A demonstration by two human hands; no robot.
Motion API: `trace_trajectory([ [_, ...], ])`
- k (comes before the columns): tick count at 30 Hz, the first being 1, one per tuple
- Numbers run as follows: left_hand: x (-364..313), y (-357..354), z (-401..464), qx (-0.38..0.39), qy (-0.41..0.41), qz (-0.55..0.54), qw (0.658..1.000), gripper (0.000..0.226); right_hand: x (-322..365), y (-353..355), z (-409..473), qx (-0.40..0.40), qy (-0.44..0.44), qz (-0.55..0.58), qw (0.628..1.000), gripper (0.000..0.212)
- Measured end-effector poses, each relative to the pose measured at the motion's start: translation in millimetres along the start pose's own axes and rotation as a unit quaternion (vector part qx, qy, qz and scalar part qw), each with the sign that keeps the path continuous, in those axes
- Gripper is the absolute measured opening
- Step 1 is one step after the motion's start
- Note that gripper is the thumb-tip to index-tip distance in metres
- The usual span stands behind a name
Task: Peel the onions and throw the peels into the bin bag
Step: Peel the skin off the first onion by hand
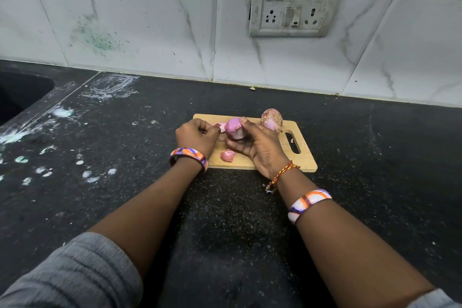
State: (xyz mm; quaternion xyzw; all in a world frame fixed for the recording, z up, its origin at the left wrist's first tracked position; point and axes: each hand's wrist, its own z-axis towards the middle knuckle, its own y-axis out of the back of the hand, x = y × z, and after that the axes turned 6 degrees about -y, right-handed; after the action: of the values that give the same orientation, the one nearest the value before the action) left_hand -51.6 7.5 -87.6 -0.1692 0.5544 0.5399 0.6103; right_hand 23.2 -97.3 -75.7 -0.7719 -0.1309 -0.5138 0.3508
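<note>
A partly peeled pink onion (233, 128) is held over the wooden cutting board (303, 161). My right hand (255, 144) grips it from the right, thumb on top. My left hand (197, 135) pinches a strip of pink peel (221, 127) still touching the onion's left side. A loose piece of peel (228, 156) lies on the board between my wrists. A second onion (272, 120) with dry skin stands at the board's far edge. No bin bag is in view.
The board lies on a black speckled counter (375, 182) with white smears on its left part. A dark sink (20, 97) opens at far left. A tiled wall with a switch and socket panel (296, 0) rises behind.
</note>
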Motion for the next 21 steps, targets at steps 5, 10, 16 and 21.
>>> trace_trajectory([
  [5,1.2,1.2,-1.7,-0.006,-0.024,-0.019,0.999,0.024,1.4,3.2,-0.1,0.011,-0.006,0.050,0.999,0.025],
  [10,6.6,0.5,-1.2,0.009,-0.075,-0.083,0.994,0.024,0.0,1.8,2.5,0.010,-0.006,0.043,0.999,0.016],
  [16,6.0,-3.1,-4.0,0.057,-0.111,-0.076,0.989,0.019,-1.4,0.7,1.4,0.023,0.007,0.002,1.000,0.012],
  [21,7.1,-1.4,-2.4,0.036,-0.120,-0.066,0.990,0.010,3.4,-0.3,-4.0,0.045,-0.004,0.000,0.999,0.013],
])
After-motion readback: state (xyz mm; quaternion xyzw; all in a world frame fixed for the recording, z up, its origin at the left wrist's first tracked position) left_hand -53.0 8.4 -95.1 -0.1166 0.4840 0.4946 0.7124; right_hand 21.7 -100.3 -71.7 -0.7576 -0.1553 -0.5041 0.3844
